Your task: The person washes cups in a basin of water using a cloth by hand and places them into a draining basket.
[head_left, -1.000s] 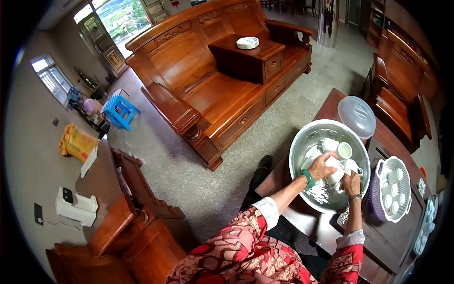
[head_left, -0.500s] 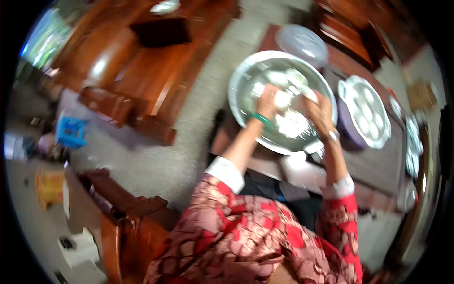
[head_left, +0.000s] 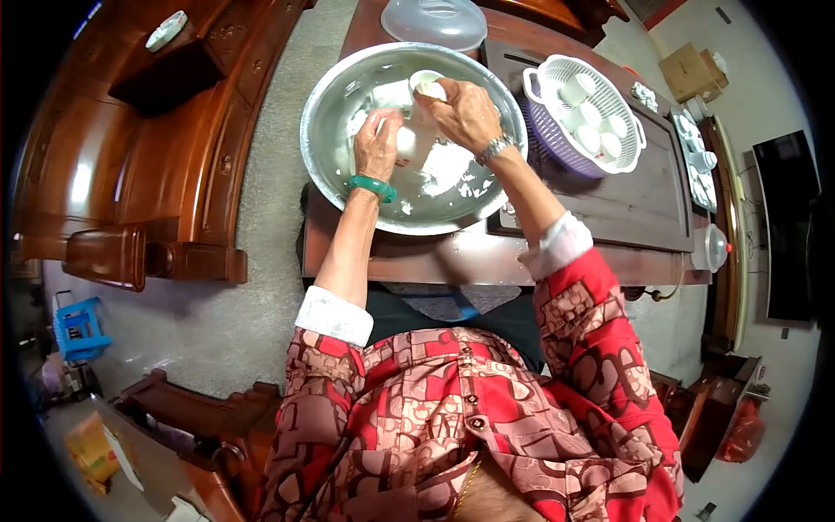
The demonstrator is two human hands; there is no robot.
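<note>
A wide metal basin (head_left: 317, 165) of water stands on the table, with white pieces and bright glare in it. My left hand (head_left: 377, 150), with a green bangle (head_left: 372, 187) at its wrist, is closed over the basin against a white cup (head_left: 405, 144) with a red mark low on its side. To its right, my right hand (head_left: 470, 117) grips a small white cup (head_left: 426, 82) between thumb and fingers near the basin's far side. A metal watch (head_left: 496, 148) is on that wrist. Both palms are hidden.
Right of the basin, a white-and-purple basket (head_left: 537, 109) holds several white cups (head_left: 583, 115). A clear plastic lid (head_left: 435, 22) lies behind the basin. Several cups stand on a tray (head_left: 696, 161) at the table's right end. A wooden bench (head_left: 130, 157) stands to the left.
The view has shifted, so the basin appears farther left and higher. Both hands remain over the basin. My right hand has moved closer to my left, its cup near the far side.
</note>
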